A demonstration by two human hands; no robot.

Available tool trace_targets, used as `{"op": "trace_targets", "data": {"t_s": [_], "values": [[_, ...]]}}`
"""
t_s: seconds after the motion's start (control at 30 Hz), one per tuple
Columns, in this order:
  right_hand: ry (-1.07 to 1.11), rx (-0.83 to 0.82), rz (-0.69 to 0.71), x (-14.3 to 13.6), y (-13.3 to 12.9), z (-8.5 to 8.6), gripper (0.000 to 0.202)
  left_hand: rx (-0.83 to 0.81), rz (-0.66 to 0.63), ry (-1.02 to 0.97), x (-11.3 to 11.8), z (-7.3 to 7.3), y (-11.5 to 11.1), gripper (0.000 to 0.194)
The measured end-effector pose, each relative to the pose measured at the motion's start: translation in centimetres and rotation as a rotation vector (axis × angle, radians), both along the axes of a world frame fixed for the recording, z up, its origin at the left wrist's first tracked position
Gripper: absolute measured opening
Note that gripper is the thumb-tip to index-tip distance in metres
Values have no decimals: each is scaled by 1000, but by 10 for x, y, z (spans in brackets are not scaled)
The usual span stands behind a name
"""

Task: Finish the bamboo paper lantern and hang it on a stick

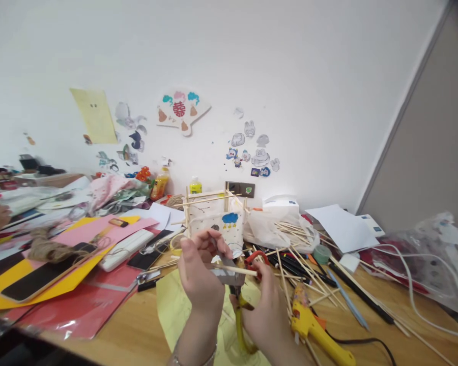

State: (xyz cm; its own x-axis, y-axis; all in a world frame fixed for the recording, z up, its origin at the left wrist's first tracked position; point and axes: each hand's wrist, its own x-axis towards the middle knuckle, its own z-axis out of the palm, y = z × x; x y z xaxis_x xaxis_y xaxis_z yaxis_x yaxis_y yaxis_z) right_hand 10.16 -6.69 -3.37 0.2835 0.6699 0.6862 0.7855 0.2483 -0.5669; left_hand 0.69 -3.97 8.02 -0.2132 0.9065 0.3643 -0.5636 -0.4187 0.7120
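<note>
The left hand (202, 282), fingers curled, holds a pale wooden stick (242, 270), and the right hand (267, 312) grips yellow-handled cutters (239, 325), their metal head at the stick between both hands, a glue gun (304, 319) lying on the surface (133, 333) beside the right hand.

"What colour is the stick (246, 271) at the fingers (190, 256)?"

"Pale cream. The tool (239, 325) just below them has yellow handles and a grey head."

"And the sheet (170, 297) beneath the fingers?"

"Pale yellow."

"Anything patterned beyond them?"

"A white panel (218, 222) with small dark specks, a blue cloud and yellow marks under it."

"To their right?"

"A glue gun (322, 335), mostly bright yellow."

"To their left?"

"A red plastic packet (80, 307)."

"High above them?"

"A white fan (180, 109): 2 teal clouds, 1 pink cloud, a red character and brown shapes."
</note>
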Motion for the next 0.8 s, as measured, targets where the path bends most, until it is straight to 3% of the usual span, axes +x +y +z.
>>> {"op": "trace_targets", "data": {"t_s": [0.33, 0.57, 0.7, 0.77, 0.8], "values": [[-293, 193, -84, 11, 10, -4, 38, 23, -7, 43, 10, -3, 0, 59], [-274, 127, -86, 14, 10, -2, 26, 16, -13, 60, 16, -5, 8, 57], [-47, -42, 26, 14, 8, 10, 29, 179, 30, 345, 7, -15, 19, 73], [103, -118, 65, 15, 8, 15, 29, 320, 183, 594, -3, -23, 22, 77], [180, -148, 81, 15, 9, 16, 30, 379, 291, 722, -9, -26, 23, 69]]}}
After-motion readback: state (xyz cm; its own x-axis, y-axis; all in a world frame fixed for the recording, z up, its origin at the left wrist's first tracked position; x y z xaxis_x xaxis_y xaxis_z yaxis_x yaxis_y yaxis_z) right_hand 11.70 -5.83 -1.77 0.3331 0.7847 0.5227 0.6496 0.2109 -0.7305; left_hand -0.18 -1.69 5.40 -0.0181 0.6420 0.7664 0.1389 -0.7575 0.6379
